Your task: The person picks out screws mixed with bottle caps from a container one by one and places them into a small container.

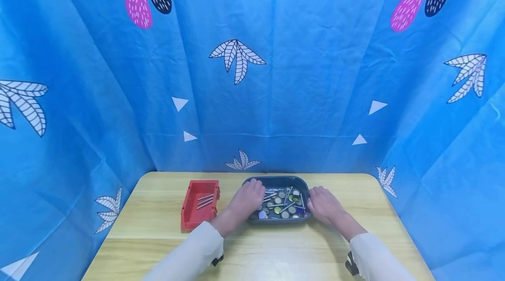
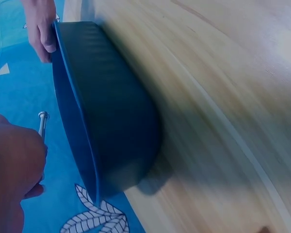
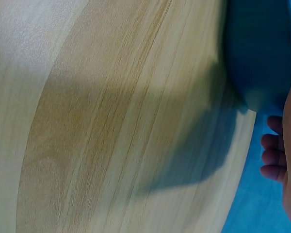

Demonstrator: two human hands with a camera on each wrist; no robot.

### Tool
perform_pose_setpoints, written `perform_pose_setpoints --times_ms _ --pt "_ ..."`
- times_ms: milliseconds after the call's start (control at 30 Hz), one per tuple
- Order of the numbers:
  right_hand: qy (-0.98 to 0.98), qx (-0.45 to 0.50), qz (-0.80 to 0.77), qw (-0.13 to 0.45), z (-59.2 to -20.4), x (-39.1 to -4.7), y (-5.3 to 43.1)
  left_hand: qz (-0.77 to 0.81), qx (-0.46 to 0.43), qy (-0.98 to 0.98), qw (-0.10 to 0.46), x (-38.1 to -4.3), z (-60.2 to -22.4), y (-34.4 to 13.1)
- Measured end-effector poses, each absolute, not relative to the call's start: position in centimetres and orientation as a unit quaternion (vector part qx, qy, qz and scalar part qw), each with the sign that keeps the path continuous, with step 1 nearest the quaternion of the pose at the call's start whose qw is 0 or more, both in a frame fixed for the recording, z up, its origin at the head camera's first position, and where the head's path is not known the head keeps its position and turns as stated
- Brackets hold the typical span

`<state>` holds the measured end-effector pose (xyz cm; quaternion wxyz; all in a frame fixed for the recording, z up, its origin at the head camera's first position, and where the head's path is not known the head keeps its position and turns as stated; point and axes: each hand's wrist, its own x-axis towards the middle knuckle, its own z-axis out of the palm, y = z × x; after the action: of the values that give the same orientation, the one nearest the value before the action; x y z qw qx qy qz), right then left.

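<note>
A dark grey tray (image 1: 276, 221) holds a mix of bottle caps (image 1: 277, 210) and silver bolts (image 1: 287, 207). Over its left end, my left hand (image 1: 248, 197) pinches a bolt (image 2: 43, 124), whose head sticks out past the fingers in the left wrist view. My right hand (image 1: 325, 205) grips the tray's right end, fingers curled at the rim; the right wrist view shows those fingertips (image 3: 272, 156) beside the tray wall (image 3: 259, 53). Left of the tray, a red bin (image 1: 192, 216) contains several bolts (image 1: 205, 201) lying side by side.
Both containers stand on a light wooden table (image 1: 272, 250) near its back edge, with a gap between them. Blue patterned curtains (image 1: 272, 110) hang behind the table and along both sides.
</note>
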<state>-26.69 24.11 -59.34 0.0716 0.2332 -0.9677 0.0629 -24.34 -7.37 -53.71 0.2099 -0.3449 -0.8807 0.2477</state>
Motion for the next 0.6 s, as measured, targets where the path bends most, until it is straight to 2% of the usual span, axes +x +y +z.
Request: perform_pose_setpoints --times_ms 200,367,600 --pt "-0.967 0.237 0.059 0.079 -59.4 -26.7 24.1 0.152 -0.32 -0.918 0.179 -24.0 -53.9 -9.3" --pt "-0.966 0.239 0.058 0.079 -59.3 -26.6 24.1 0.038 -0.298 -0.938 0.175 -23.8 -53.9 -10.9" --pt "-0.966 0.237 0.058 0.081 -59.2 -26.6 24.1 -0.019 -0.285 -0.945 0.16 -23.1 -53.3 -12.8"
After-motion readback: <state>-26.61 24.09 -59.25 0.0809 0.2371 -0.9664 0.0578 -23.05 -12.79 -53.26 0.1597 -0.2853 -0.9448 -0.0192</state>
